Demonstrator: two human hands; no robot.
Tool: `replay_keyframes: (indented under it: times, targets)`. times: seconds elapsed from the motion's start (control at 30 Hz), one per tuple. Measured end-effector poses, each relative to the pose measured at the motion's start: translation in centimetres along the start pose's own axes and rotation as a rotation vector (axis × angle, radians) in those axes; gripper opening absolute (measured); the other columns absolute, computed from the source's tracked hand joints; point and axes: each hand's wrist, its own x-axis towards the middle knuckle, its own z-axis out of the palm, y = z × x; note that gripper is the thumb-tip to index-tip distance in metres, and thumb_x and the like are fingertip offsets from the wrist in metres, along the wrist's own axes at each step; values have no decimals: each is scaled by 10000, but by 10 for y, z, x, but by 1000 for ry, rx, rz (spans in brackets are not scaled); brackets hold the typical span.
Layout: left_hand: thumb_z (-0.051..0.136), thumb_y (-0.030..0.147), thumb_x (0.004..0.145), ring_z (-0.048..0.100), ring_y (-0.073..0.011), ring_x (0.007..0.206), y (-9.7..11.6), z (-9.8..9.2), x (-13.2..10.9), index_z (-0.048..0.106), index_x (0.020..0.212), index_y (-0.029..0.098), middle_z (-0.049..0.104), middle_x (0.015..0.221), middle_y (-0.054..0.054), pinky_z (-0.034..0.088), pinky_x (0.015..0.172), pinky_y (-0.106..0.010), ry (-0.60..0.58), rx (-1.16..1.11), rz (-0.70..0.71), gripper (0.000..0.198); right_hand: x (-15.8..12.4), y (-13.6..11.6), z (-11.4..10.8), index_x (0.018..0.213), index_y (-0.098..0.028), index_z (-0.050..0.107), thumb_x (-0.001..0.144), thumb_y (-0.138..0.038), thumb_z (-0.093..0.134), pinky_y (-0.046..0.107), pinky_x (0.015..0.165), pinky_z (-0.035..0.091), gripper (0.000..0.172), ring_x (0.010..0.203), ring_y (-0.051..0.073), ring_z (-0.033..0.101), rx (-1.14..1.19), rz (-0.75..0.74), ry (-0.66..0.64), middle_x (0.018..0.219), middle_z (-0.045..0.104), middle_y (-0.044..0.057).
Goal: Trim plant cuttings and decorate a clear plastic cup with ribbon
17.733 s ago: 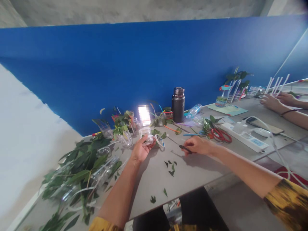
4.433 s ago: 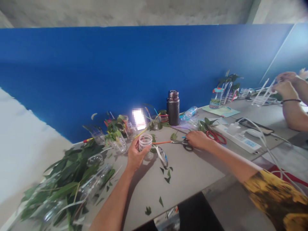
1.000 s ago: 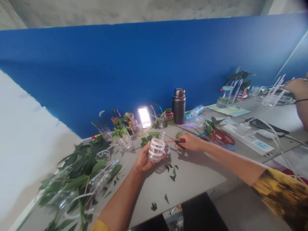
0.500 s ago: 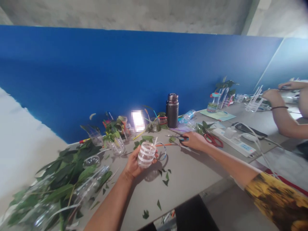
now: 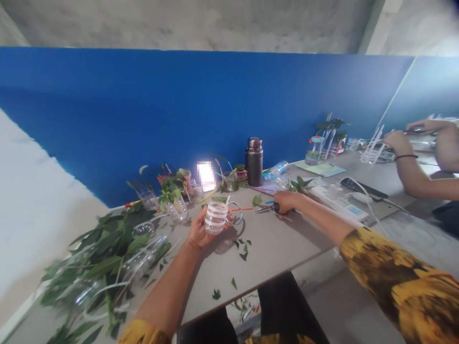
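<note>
My left hand (image 5: 201,229) grips a clear plastic cup (image 5: 216,218) banded with white rings, holding it just above the grey tabletop (image 5: 272,248). A thin loop of blue-edged white strip (image 5: 235,213) sits just behind the cup, with an orange straw (image 5: 242,209) running to its right. My right hand (image 5: 286,202) rests on the table, its fingers around dark-handled scissors (image 5: 267,209) whose blades point left. Small cut leaves (image 5: 244,251) lie scattered below the cup.
A dark steel flask (image 5: 254,161) and a plastic water bottle (image 5: 276,168) stand behind my hands. Leafy branches and clear bottles (image 5: 103,258) cover the left end. A power strip (image 5: 339,200) lies right. A co-worker's hands (image 5: 396,141) work at clear strips.
My right hand has slid farther right, away from the cup, with the scissors under its fingers. The view has swung slightly, bringing more of my right sleeve into the picture.
</note>
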Motion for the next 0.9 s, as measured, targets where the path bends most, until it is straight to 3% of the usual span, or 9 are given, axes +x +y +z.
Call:
replay_keyframes:
  times: [0.13,0.27,0.37,0.43,0.53,0.67,0.7,0.8,0.9]
  targets:
    - [467,513,1005,724,-313,975,1,6,-2,726,1132,88,756,1116,-178,590,752,-405,34,28,53,513,5,1,-6,584,-172,672,432,-178,896,329,761,522,271,917,329,725,-82,57,-100,804,752,127]
    - [511,547,983,729,-318,1004,2,5,-1,709,1167,102,758,1145,-174,597,775,-415,42,-11,25,521,7,6,-5,543,-182,646,549,-307,870,314,638,499,256,664,260,692,-43,87,-257,557,653,45]
    - [558,567,958,744,-309,989,3,2,0,693,1188,83,751,1166,-206,607,768,-408,4,-55,9,553,5,14,-6,706,-172,725,581,-341,841,283,569,480,239,539,192,630,45,111,-323,538,637,-1]
    - [571,569,953,746,-307,994,3,-1,0,686,1201,72,748,1176,-215,609,784,-408,-21,-82,6,567,1,21,-11,870,-172,762,578,-333,832,258,563,477,341,535,164,623,102,116,-338,590,667,-14]
    - [579,552,952,749,-300,994,5,-3,0,689,1186,76,751,1180,-209,605,835,-425,-28,-114,9,542,-4,22,-20,974,-157,768,597,-309,816,254,565,472,409,555,172,640,154,114,-265,627,697,6]
    - [604,531,941,756,-300,997,3,2,0,703,1170,93,763,1167,-198,605,864,-432,21,-111,87,504,-9,-20,-16,957,-186,743,796,-337,666,255,629,485,234,739,195,698,216,41,-14,822,764,43]
    - [624,535,927,758,-300,995,2,4,1,712,1160,99,768,1155,-193,607,860,-426,35,-102,116,502,-9,-38,-10,937,-183,736,831,-342,633,254,628,490,217,756,195,703,361,-13,92,844,767,51]
    - [677,557,886,757,-298,974,-3,10,2,742,1118,116,782,1103,-176,609,842,-404,60,-36,184,502,-5,-96,15,1022,-186,705,856,-318,618,265,664,545,229,796,196,734,851,-99,140,899,781,58]
    - [692,530,889,741,-305,988,-5,11,1,764,1091,133,783,1056,-165,597,873,-410,101,107,256,452,7,-137,35,1066,-197,690,816,-279,687,277,692,574,263,818,204,751,1113,-86,149,840,770,37]
